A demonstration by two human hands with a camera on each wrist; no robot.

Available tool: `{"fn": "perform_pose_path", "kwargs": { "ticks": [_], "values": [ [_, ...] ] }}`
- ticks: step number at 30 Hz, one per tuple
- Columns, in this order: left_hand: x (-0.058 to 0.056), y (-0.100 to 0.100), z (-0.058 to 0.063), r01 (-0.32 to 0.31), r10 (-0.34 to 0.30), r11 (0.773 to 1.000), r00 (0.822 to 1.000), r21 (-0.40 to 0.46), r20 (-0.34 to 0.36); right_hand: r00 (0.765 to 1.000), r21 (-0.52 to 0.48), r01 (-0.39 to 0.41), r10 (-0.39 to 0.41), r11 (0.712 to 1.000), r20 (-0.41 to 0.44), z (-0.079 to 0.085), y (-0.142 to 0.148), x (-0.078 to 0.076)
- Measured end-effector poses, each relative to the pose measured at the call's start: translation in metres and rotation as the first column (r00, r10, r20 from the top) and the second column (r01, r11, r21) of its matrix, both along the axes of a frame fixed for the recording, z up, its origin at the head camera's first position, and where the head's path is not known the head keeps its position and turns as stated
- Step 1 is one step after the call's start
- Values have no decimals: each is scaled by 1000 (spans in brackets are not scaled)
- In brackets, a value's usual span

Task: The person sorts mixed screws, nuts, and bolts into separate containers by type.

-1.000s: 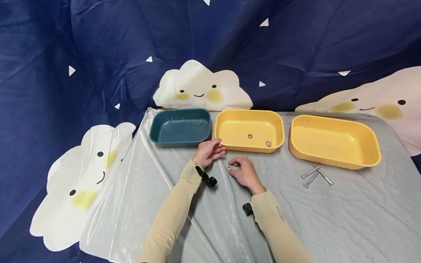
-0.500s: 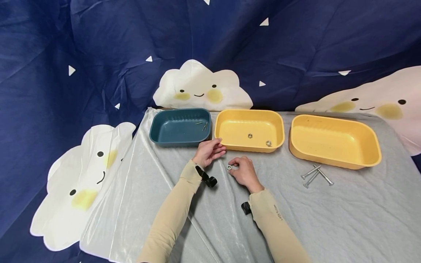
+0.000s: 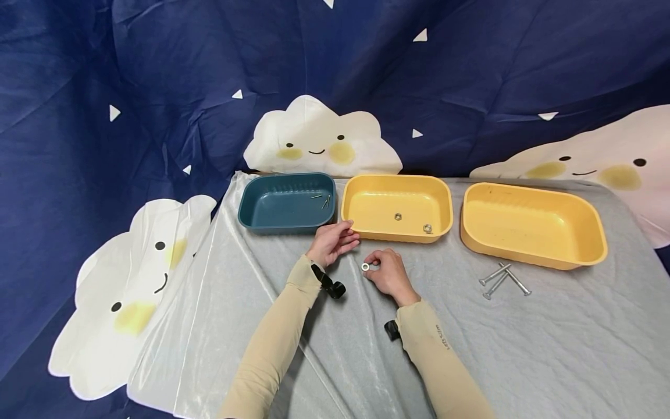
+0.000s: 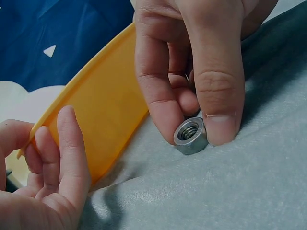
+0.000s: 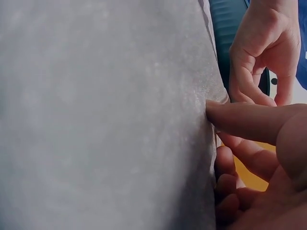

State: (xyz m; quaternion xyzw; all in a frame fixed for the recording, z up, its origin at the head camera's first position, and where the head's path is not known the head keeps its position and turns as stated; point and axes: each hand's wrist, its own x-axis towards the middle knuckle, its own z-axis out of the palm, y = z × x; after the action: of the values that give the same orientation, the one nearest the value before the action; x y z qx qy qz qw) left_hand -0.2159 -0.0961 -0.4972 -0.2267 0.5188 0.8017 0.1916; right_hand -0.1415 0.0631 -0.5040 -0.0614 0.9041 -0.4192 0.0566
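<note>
With thumb and finger, my left hand (image 3: 330,241) grips the near left corner of the middle yellow bin (image 3: 392,236) by its rim. Inside that bin lie two nuts, one near the middle (image 3: 398,216) and another by the right front (image 3: 427,228). My right hand (image 3: 389,273) pinches a silver nut (image 4: 193,145) between thumb and index finger, just in front of the bin. The left wrist view shows the nut's threaded hole facing up at a tilt, close to the grey cloth. In the right wrist view, the right hand's own fingers hide the nut.
To the left stands a blue bin (image 3: 272,212) with several small thin pins or screws. A second yellow bin (image 3: 528,218) is at the right. Three long bolts (image 3: 505,279) lie crossed on the grey cloth (image 3: 576,337) before it. A dark blue curtain (image 3: 445,75) hangs behind.
The right wrist and forearm have shifted slightly left. In the right fingers the nut has turned a little, its ring face now showing brighter. My left hand and the bins stay put.
</note>
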Motion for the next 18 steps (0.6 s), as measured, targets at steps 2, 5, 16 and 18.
{"fn": "perform_pose_path", "kwargs": {
  "ticks": [2, 5, 16, 18],
  "values": [
    [0, 0, 0, -2, 2, 1000, 1000, 3, 0, 1000, 0, 3, -3, 1000, 4, 0, 0, 0],
    [0, 0, 0, -4, 4, 1000, 1000, 6, 0, 1000, 0, 3, -3, 1000, 4, 0, 1, -1],
    [1, 0, 2, 1, -1, 1000, 1000, 9, -5, 1000, 12, -2, 2, 1000, -1, -1, 2, -2],
    [1, 0, 2, 4, -3, 1000, 1000, 10, -7, 1000, 9, -3, 3, 1000, -3, -1, 1, -2]
  ]
}}
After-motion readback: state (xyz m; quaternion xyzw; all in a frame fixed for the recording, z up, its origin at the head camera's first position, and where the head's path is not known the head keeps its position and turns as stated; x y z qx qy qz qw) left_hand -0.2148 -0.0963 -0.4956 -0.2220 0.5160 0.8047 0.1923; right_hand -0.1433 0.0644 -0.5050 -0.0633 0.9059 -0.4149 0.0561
